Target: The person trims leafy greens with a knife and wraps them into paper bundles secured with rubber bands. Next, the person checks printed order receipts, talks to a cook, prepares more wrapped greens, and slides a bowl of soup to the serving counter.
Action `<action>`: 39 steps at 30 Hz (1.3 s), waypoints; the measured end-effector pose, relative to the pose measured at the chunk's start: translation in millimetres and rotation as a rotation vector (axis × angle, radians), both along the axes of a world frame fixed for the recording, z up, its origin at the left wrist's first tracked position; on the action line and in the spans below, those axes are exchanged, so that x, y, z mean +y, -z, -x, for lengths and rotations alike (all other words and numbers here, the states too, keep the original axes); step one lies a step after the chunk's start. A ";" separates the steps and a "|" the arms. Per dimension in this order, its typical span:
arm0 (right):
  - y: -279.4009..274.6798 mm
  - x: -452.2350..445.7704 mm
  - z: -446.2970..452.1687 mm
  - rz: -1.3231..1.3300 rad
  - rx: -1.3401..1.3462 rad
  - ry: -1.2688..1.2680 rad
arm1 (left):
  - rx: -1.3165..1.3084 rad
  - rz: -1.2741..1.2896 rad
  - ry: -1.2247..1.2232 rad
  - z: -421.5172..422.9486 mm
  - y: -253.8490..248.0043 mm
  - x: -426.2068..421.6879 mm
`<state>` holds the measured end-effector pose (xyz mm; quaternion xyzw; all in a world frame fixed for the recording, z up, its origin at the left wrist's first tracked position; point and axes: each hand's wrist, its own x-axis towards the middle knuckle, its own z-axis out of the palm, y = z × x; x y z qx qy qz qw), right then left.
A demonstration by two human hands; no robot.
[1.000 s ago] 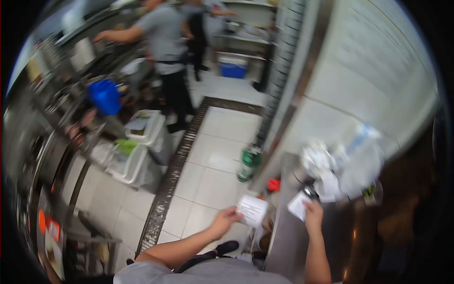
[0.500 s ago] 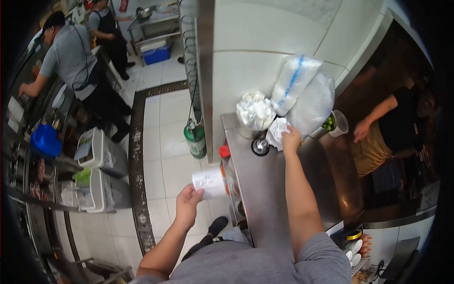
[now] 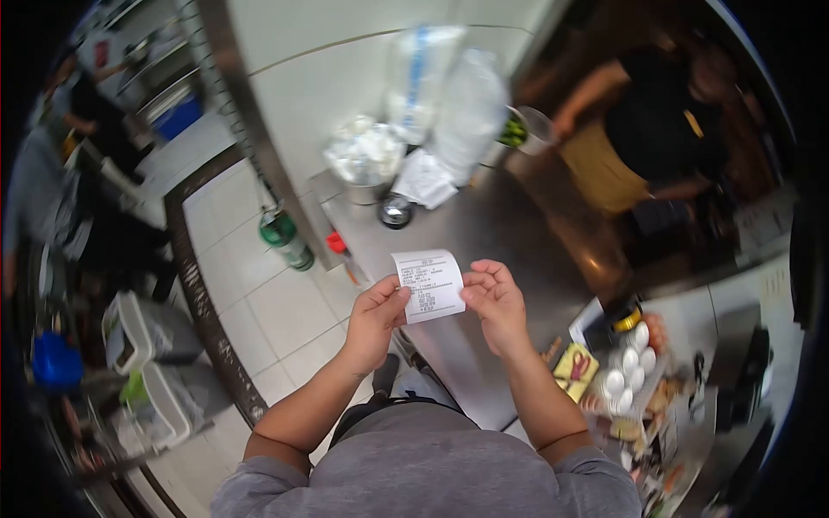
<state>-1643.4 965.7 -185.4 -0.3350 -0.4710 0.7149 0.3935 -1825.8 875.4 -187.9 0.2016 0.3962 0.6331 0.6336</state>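
A printed paper slip is held up in front of my body, its text facing me. My left hand pinches its left edge between thumb and fingers. At the slip's right edge is my right hand, thumb and fingers closed on the paper. Beyond the slip, on the steel counter, lie crumpled papers beside a round metal call bell. A container full of crumpled white paper stands behind the bell.
Plastic bags and a tub of green fruit stand at the counter's back. A person in black is across the counter. Eggs and white cups sit at right. A green cylinder and bins are left. Other people work far left.
My right hand has left the crumpled papers and come to the slip's right edge. My left hand has brought the slip in front of me. The view has turned right.
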 end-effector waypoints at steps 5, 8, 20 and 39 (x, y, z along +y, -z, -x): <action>-30.0 -52.0 -75.1 -0.112 -0.006 0.368 | -0.038 -0.084 0.286 -65.7 -18.0 13.8; -39.8 -97.3 -118.1 -0.146 0.000 0.566 | -0.036 -0.123 0.459 -109.2 -25.9 6.4; -60.2 -417.8 -222.5 -0.198 -0.086 1.387 | -0.156 -0.197 1.277 -286.9 -44.5 -179.4; -59.0 -816.7 -113.5 -0.156 -0.303 2.264 | 0.102 -0.408 2.239 -299.0 -46.8 -492.2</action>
